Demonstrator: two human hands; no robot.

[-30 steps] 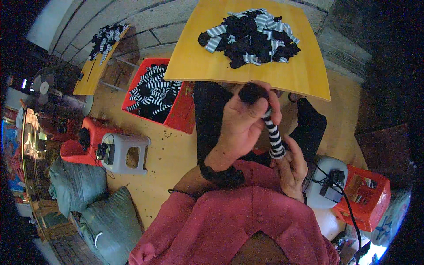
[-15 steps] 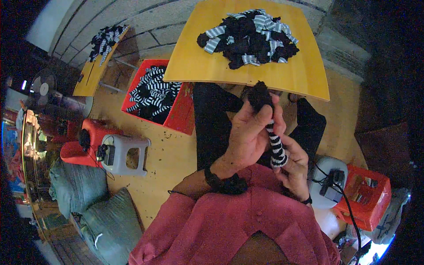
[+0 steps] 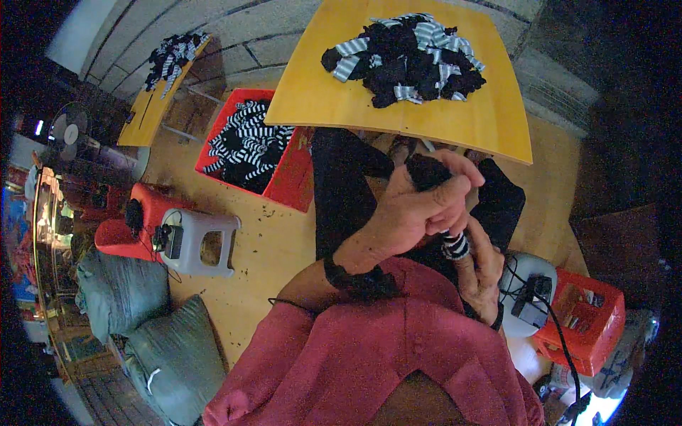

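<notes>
Left hand wrapped round the black end of a striped knit piece — right hand gripping its striped end, just below the left. Knit heap on yellow table beyond both hands; red bin of striped knits leftward.

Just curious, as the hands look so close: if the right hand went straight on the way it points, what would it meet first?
Probably the left hand, just ahead of the right hand; one view leaves the depth between them unclear.
</notes>
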